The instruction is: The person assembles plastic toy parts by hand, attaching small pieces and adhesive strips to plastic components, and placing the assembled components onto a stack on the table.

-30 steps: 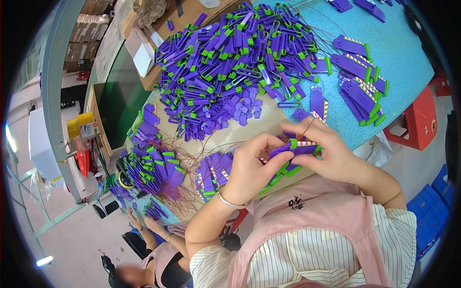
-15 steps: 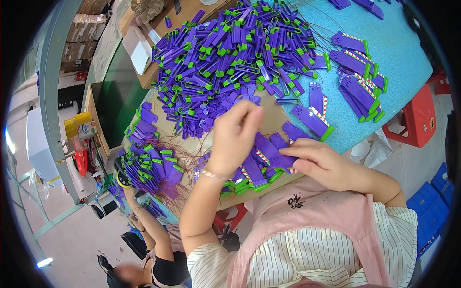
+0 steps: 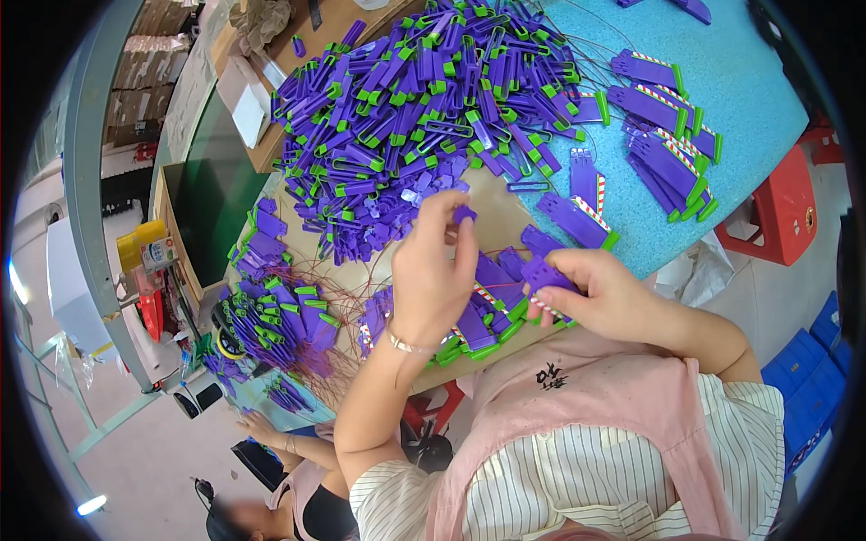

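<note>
Left hand (image 3: 431, 275), centre of frame: raised above the table, thumb and forefinger pinched together on a small purple plastic piece (image 3: 465, 215); other fingers loosely curled. Thin metal bracelet (image 3: 408, 344) on the wrist.

Right hand (image 3: 603, 293), just right of centre: fingers closed around a flat purple block with rows of holes (image 3: 547, 273); a red-and-white striped strip shows at the block's lower edge, against the fingertips. The two hands are near each other but apart; the small piece sits above and left of the block, not touching it.

Directly beneath and between the hands: a stack of purple parts with green ends (image 3: 483, 311), lying on the brown cardboard sheet (image 3: 505, 209) at the table's near edge. Thin reddish wires (image 3: 338, 293) trail to the left of this stack.

Upper centre of frame: large loose heap of purple and green clips (image 3: 406, 117), spread across cardboard and onto the blue table surface (image 3: 749, 99). Upper right: a neater row of finished purple pieces with striped strips (image 3: 667, 158) on the blue surface.

Left of centre: a second cluster of purple and green parts (image 3: 271, 311), over a dark green panel (image 3: 212, 203).

Right edge: a red plastic stool (image 3: 780, 212) on the floor. Lower left: another person (image 3: 298, 496), seated lower down, one hand (image 3: 262, 428) reaching toward the parts.

Wearer's clothing at bottom: pink apron (image 3: 595, 424) over a striped shirt.
</note>
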Demonstrator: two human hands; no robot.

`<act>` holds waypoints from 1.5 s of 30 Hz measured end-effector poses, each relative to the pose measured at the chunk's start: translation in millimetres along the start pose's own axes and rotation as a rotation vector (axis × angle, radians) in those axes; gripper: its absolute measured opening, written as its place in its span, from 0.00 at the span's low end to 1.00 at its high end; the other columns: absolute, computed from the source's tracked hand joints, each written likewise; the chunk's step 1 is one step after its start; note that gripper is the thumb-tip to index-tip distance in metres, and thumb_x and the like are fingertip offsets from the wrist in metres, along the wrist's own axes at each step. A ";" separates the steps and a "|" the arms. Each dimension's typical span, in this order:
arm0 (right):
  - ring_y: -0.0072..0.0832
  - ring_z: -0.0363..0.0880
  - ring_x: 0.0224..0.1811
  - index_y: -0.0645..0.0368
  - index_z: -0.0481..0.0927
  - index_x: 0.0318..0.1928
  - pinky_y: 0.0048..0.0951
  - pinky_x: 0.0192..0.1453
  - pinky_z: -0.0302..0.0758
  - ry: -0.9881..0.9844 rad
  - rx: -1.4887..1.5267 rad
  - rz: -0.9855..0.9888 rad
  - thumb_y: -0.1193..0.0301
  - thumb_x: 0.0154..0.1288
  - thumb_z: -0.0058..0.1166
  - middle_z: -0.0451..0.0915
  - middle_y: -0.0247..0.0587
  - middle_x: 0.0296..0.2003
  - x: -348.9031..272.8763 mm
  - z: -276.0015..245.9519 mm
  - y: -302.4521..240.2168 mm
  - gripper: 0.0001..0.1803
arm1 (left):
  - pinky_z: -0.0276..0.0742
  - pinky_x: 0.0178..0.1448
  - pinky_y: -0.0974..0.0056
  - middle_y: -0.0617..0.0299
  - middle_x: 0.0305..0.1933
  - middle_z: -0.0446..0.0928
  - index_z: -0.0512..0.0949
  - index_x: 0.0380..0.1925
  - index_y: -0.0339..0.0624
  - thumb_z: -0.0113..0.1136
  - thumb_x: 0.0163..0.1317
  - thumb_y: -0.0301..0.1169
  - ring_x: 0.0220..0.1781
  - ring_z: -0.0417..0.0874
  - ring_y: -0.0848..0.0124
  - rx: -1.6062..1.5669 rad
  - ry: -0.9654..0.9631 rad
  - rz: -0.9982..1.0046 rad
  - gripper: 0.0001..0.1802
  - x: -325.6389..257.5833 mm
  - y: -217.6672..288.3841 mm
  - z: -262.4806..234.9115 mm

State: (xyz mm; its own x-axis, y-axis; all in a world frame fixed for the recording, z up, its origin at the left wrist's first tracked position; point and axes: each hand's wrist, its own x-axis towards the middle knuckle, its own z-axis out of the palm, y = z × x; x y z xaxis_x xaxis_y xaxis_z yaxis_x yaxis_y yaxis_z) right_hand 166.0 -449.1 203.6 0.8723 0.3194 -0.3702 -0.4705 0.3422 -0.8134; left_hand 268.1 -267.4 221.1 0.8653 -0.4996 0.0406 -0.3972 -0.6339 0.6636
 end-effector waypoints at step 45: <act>0.48 0.75 0.42 0.63 0.71 0.54 0.42 0.44 0.73 0.529 -1.020 -0.376 0.80 0.54 0.60 0.73 0.51 0.39 -2.5 -35.1 10.9 0.25 | 0.72 0.47 0.56 0.54 0.38 0.74 0.76 0.33 0.39 0.64 0.51 0.22 0.43 0.75 0.53 0.317 -0.130 0.404 0.09 42.0 -0.5 41.2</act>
State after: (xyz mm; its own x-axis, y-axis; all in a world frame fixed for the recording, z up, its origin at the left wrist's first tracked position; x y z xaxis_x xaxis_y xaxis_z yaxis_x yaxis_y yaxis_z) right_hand 163.4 -477.2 180.0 0.9909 -0.1330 0.0221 -0.0620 -0.5946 -0.8016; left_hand 292.1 -312.4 191.8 0.5869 -0.7974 0.1406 -0.7817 -0.5128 0.3550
